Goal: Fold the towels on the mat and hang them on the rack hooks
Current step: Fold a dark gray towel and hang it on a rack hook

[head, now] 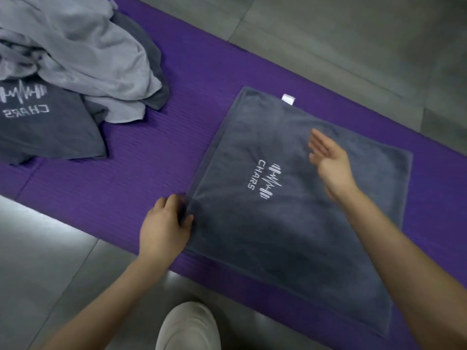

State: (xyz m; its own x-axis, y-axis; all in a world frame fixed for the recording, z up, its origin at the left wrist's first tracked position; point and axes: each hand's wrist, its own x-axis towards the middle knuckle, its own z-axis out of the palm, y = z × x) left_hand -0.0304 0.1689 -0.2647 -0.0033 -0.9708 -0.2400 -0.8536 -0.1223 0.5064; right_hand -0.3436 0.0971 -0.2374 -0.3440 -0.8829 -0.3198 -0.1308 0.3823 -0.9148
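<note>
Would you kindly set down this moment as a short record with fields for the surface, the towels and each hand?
surface: purple mat on grey floor tiles
towel in work: dark grey towel, flat on the mat, logo up, white tag at far edge
left hand: grips the towel's left edge near a corner
right hand: open above the towel, holding nothing
others: pile of towels, light and dark grey, crumpled, far left on the mat
rack: not in view

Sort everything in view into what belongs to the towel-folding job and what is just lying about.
Job: dark grey towel spread flat; left hand gripping its edge; right hand open over it; heap of unfolded towels; purple mat.
Just there: tiled floor; the person's knee.
</note>
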